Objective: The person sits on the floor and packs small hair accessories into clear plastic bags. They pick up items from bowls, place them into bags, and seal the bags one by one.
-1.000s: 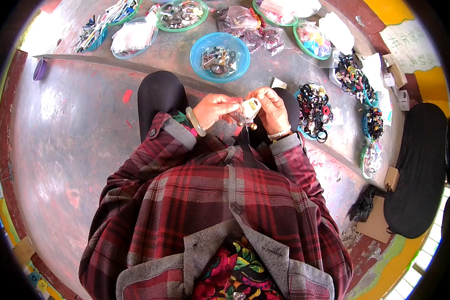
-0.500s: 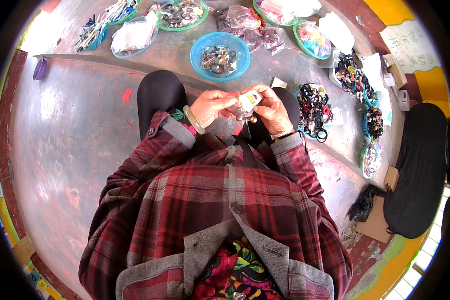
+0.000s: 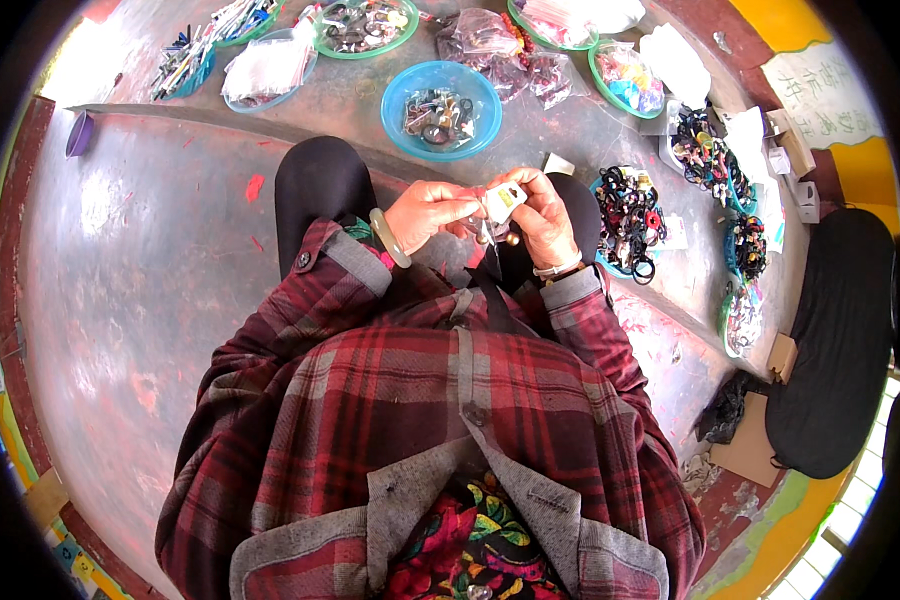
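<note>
Fingers (image 3: 470,207) of both hands around small white card (image 3: 503,200)

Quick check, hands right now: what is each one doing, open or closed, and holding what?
Left hand: closed, fingers pinching the small white tag from the left.
Right hand: closed on the same small white tag, with small dark beads hanging below.

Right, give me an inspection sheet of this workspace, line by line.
Surface: grey floor, worn, red paint flecks.
Job's things: small white tag with dangling beads, pinched between both hands.
Clutter: blue bowl of small parts, green bowl, clear bags, pile of black rings.
Grippers: left hand and right hand both closed on the tag.
Cables: nothing seen.
Surroundings: black cushion, cardboard.
</note>
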Demonstrator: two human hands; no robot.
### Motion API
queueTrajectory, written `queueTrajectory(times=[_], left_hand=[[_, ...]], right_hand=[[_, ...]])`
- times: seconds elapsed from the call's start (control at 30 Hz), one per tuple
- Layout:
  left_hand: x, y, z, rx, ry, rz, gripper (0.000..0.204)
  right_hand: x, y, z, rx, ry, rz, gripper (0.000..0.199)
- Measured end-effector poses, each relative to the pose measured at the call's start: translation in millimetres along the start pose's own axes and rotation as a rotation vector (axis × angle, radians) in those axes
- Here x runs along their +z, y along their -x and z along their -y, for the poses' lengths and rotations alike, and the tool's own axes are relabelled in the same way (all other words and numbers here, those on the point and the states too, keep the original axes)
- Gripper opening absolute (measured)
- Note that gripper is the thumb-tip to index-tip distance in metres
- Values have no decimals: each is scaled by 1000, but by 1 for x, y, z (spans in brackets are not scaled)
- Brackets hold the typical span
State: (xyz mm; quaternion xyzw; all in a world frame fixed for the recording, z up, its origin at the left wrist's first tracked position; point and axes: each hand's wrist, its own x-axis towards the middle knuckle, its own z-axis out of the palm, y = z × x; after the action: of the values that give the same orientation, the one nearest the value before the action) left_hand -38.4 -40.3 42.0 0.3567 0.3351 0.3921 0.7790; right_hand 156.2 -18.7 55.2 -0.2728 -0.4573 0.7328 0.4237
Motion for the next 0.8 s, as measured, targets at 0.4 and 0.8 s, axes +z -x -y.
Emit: queueTrajectory(times=[0.4, 0.8], left_hand=[[-2, 0, 3, -20, -31, 27, 23], [-5, -4, 12, -50, -63, 53, 24]], right_hand=[[-5, -2, -9, -60, 103, -23, 21], [-1, -1, -11, -33, 60, -77, 19]])
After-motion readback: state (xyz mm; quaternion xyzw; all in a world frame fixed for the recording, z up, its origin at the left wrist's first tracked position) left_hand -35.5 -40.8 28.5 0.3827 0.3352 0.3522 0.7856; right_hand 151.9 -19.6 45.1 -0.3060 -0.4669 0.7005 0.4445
